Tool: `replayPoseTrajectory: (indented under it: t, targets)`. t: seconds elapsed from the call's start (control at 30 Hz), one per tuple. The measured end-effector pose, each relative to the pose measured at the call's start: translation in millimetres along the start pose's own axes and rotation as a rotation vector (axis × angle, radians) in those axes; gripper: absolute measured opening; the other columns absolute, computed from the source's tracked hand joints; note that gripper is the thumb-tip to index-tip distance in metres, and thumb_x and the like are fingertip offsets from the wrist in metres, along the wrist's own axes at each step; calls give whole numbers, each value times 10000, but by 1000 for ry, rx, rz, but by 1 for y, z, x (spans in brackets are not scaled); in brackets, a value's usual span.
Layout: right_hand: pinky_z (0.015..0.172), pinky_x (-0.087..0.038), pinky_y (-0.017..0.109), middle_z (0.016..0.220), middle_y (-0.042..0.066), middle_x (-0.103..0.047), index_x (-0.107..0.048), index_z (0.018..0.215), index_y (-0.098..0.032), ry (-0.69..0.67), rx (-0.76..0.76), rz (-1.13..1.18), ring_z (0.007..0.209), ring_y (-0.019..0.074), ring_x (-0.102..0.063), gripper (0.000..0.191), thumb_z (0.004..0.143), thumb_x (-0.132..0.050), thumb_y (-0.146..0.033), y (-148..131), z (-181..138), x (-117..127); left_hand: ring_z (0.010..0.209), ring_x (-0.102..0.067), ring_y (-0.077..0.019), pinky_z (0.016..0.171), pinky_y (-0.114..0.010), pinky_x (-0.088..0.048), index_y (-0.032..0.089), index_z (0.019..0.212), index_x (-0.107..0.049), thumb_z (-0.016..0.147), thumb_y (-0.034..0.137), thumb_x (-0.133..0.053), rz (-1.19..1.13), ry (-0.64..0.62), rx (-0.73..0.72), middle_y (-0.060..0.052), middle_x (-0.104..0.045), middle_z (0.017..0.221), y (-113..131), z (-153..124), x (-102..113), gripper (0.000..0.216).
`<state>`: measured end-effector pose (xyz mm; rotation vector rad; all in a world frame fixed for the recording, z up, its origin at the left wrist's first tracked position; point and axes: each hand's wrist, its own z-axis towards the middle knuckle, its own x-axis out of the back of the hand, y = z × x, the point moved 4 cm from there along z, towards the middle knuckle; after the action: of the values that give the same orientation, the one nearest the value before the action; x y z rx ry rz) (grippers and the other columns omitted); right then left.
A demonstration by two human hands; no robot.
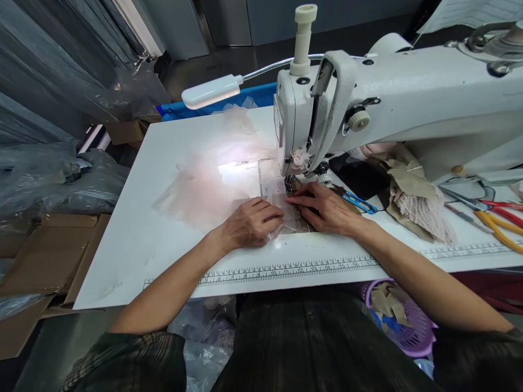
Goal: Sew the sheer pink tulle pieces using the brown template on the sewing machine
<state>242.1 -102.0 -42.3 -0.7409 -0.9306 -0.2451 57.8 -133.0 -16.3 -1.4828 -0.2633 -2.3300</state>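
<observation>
A white sewing machine (298, 109) stands over the table, its presser foot (291, 182) just beyond my fingers. Sheer pale pink fabric (200, 188) spreads left of the needle area under a bright lamp spot. With curled fingers, my left hand (255, 222) grips a bunched edge of this fabric in front of the foot. My right hand (322, 208) lies close to the needle, thumb and fingertips pinched on the fabric's right edge. The exact stitching point is partly hidden by the foot and fingers. Blue thread snips (359, 202) lie just past my right hand.
A lamp (212, 91) on a flexible neck hangs above the fabric. Right of the machine lie scissors with yellow handles (500, 231) and a paper-wrapped lace bundle (420, 204). A printed ruler (281, 270) runs along the table's front edge. Cardboard boxes (53, 250) stand at left, a purple basket (412, 326) below.
</observation>
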Motion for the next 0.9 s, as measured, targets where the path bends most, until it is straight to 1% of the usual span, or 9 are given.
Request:
replayPoseTrajectory:
  t: [0.1,0.17,0.3,0.4,0.57,0.77,0.9]
  targets:
    - [872,-496,485,1104,159,-571,-660,1266,-177,-28,27,-116,1006,301,-531,387,919,-494,-212,-1,0,-3,816,-679,-180,699,-327,-516,168,842,-652,901,150,-507,5,37,-17,-78,-741,1022,-2,-1,1,158]
    - [876,-497,482,1096,160,-563,-653,1279,-172,-30,26,-132,1001,298,-521,393,924,-490,-213,-1,0,-3,848,-689,-189,703,-329,-527,164,847,-659,895,147,-508,-11,50,-43,-88,-741,1034,-3,-2,1,159]
    - [932,-491,455,1116,151,-573,-648,1285,-166,-20,4,-43,1032,272,-542,404,922,-471,-167,0,-1,1,849,-696,-191,700,-330,-540,162,882,-671,905,169,-490,-33,65,-69,-88,-747,1015,-4,-2,0,183]
    - [948,-495,434,1130,142,-587,-677,1244,-170,-26,3,17,1044,257,-561,398,906,-471,-136,0,-2,4,829,-694,-195,680,-337,-537,150,909,-674,909,171,-477,-42,88,-75,-91,-750,1003,-4,-2,2,198]
    - [941,-500,433,1140,149,-592,-699,1211,-164,-40,15,15,1057,265,-559,382,896,-486,-133,1,-3,4,862,-696,-197,701,-351,-542,146,916,-672,915,175,-459,-70,75,-97,-99,-748,1019,-6,-2,3,215]
    - [945,-487,449,1154,142,-593,-685,1235,-187,-46,28,0,1062,270,-545,388,906,-484,-143,1,-2,2,827,-698,-177,690,-330,-534,151,892,-664,874,129,-543,-71,83,-92,-69,-757,985,-7,-1,-1,124]
    - [958,-479,422,1154,129,-605,-690,1225,-196,-34,-16,42,1058,248,-562,405,892,-472,-119,1,-2,6,838,-700,-189,679,-340,-530,147,913,-664,900,153,-512,-86,85,-107,-85,-753,1001,-6,1,1,152]
